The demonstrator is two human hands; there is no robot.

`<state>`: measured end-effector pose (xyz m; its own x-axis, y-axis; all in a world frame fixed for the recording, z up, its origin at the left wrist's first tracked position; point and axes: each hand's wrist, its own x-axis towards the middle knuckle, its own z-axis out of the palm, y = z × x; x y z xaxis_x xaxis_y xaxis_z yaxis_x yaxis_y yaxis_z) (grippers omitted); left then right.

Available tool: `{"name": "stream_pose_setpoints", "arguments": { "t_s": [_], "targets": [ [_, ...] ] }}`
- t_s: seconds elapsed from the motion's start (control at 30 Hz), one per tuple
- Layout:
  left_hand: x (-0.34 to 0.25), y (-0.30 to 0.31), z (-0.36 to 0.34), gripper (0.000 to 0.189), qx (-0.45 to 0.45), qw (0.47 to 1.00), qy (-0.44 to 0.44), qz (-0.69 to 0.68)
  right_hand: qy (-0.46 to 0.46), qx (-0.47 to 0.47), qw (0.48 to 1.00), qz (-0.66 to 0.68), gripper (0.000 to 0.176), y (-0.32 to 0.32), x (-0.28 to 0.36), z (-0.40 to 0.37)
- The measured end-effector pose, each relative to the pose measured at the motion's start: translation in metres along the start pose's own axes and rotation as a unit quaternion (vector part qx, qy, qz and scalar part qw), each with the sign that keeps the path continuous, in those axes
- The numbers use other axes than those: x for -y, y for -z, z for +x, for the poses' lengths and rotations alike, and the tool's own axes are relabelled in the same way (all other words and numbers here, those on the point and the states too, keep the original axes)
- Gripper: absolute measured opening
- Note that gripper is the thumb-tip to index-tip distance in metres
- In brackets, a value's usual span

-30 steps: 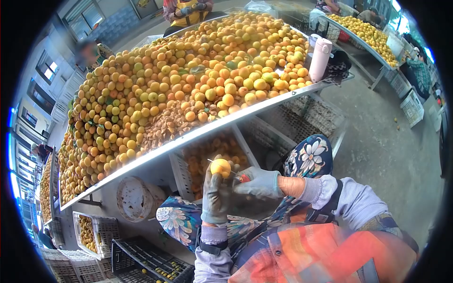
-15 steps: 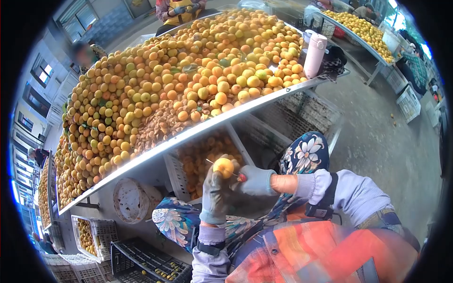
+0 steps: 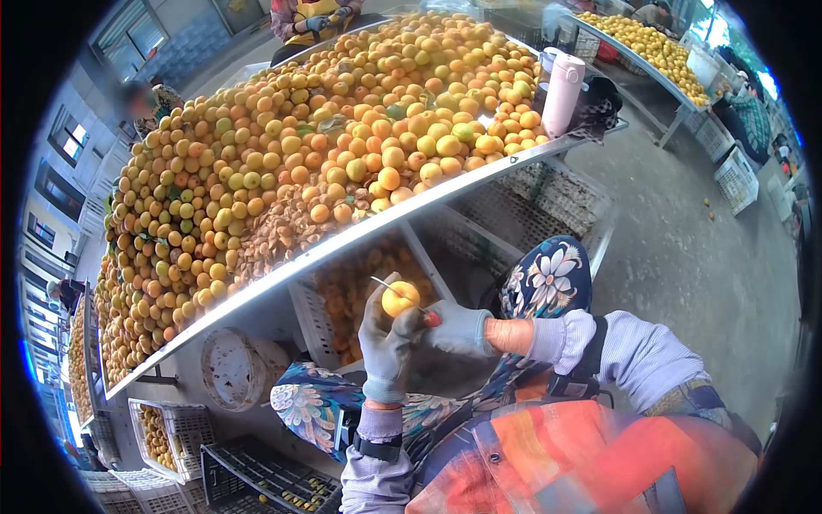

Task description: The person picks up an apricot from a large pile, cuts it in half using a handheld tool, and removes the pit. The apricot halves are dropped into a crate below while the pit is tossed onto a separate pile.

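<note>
I see the left hand (image 3: 384, 347) pinching a yellow fruit (image 3: 400, 299) just toward six o'clock from my feed's centre; at the fruit's four o'clock, the right hand (image 3: 460, 329) grips a red-handled tool (image 3: 431, 318). The fruit-heaped surface (image 3: 360, 233) lies toward eleven.

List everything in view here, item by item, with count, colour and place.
Held fruit: one, yellow-orange, at the left hand
Tool: one, partly hidden, red part visible, at the right hand
Piled fruit: uncountable, yellow to orange, on the near table
Small pieces: uncountable, brown, near the table's front edge
Bottle: one, pink, table's right end
Bucket: one, stained whitish, floor
Pale crates: several, under and around tables
Black crate: one, lower left
Distant fruit: uncountable, yellow, upper-right table
Other people: several, varied clothing, background
Left hand: one, grey glove, centre
Right hand: one, blue-grey glove, centre
Trousers: one pair, dark floral, below the table edge
</note>
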<state>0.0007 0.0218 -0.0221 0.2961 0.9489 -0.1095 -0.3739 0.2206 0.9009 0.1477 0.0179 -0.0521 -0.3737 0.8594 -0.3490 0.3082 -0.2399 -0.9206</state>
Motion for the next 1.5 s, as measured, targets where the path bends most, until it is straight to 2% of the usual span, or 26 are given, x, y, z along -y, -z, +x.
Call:
{"name": "stream_pose_setpoints", "arguments": {
  "t_s": [0.03, 0.07, 0.17, 0.27, 0.33, 0.4, 0.5, 0.57, 0.63, 0.67, 0.7, 0.77, 0.83, 0.9, 1.0, 1.07, 1.1, 1.17, 1.2, 1.27, 1.37, 1.5],
  "targets": [
    [0.002, 0.0, -0.002, 0.056, 0.0, 0.999, 0.041, -0.005, -0.029, -0.019, 0.999, -0.028, 0.02, -0.003, -0.007, 0.002],
    [0.006, 0.0, -0.003, 0.056, 0.001, 0.999, 0.045, -0.005, -0.058, -0.039, 0.996, -0.055, 0.02, -0.007, -0.014, 0.004],
    [0.016, 0.0, 0.0, 0.051, -0.02, 0.999, 0.023, 0.043, -0.017, -0.06, 0.998, -0.018, 0.024, -0.018, -0.039, 0.017],
    [0.014, -0.003, 0.001, 0.049, -0.018, 0.998, 0.052, 0.004, -0.069, -0.034, 0.997, 0.008, 0.028, -0.008, -0.005, 0.001],
    [0.014, -0.007, 0.002, 0.048, -0.031, 0.993, -0.055, 0.097, -0.073, -0.019, 0.997, 0.004, 0.028, -0.005, -0.006, 0.004],
    [0.014, -0.009, 0.001, 0.048, -0.03, 0.994, -0.038, 0.097, -0.079, -0.004, 0.997, 0.0, 0.029, -0.007, -0.015, 0.006],
    [0.017, -0.008, 0.003, 0.046, -0.01, 0.996, 0.0, 0.091, -0.058, -0.065, 0.996, -0.012, 0.025, -0.019, -0.051, 0.018],
    [0.025, -0.004, 0.003, 0.045, 0.005, 0.996, 0.024, 0.083, -0.008, -0.138, 0.99, -0.021, 0.026, -0.027, -0.074, 0.027],
    [0.029, 0.002, 0.007, 0.042, 0.017, 0.994, 0.103, -0.035, -0.029, -0.111, 0.991, -0.065, 0.026, -0.019, -0.055, 0.018],
    [0.03, 0.002, 0.006, 0.042, 0.016, 0.994, 0.104, -0.034, -0.052, -0.082, 0.99, -0.106, 0.027, -0.016, -0.045, 0.011],
    [0.03, 0.002, 0.006, 0.043, 0.005, 0.996, 0.091, -0.004, -0.051, -0.082, 0.99, -0.104, 0.027, -0.014, -0.037, 0.008],
    [0.028, -0.001, 0.007, 0.044, -0.005, 0.997, 0.076, 0.027, -0.094, -0.058, 0.994, -0.001, 0.027, -0.007, -0.024, 0.002],
    [0.022, -0.016, 0.002, 0.043, -0.052, 0.996, -0.03, 0.06, -0.098, -0.045, 0.994, 0.015, 0.029, -0.002, -0.013, -0.003],
    [0.013, -0.022, 0.0, 0.047, -0.04, 0.999, -0.007, 0.018, -0.102, -0.032, 0.994, 0.031, 0.032, 0.0, -0.011, -0.005],
    [0.023, -0.011, 0.001, 0.044, -0.018, 0.995, 0.002, 0.097, -0.122, -0.03, 0.992, -0.002, 0.031, -0.007, -0.028, -0.002],
    [0.03, -0.008, 0.004, 0.042, -0.014, 0.982, -0.002, 0.187, -0.06, -0.113, 0.991, 0.03, 0.027, -0.019, -0.056, 0.011],
    [0.032, -0.007, 0.006, 0.042, -0.014, 0.982, -0.002, 0.187, -0.059, -0.112, 0.991, 0.03, 0.027, -0.019, -0.053, 0.011],
    [0.035, -0.005, 0.008, 0.045, -0.063, 0.99, 0.122, 0.024, -0.102, -0.087, 0.99, -0.049, 0.029, -0.018, -0.047, 0.01],
    [0.035, -0.005, 0.009, 0.045, -0.062, 0.99, 0.123, 0.027, -0.101, -0.087, 0.99, -0.046, 0.029, -0.015, -0.043, 0.009],
    [0.035, -0.005, 0.012, 0.045, -0.027, 0.988, 0.081, 0.125, -0.123, -0.057, 0.99, -0.033, 0.028, -0.011, -0.038, 0.006],
    [0.046, 0.001, 0.017, 0.046, -0.031, 0.986, 0.046, 0.159, -0.109, -0.066, 0.991, -0.042, 0.028, -0.011, -0.047, 0.011],
    [0.04, -0.005, 0.016, 0.048, -0.03, 0.977, 0.044, 0.207, -0.112, -0.078, 0.991, 0.001, 0.028, -0.014, -0.05, 0.01]
  ]
}}
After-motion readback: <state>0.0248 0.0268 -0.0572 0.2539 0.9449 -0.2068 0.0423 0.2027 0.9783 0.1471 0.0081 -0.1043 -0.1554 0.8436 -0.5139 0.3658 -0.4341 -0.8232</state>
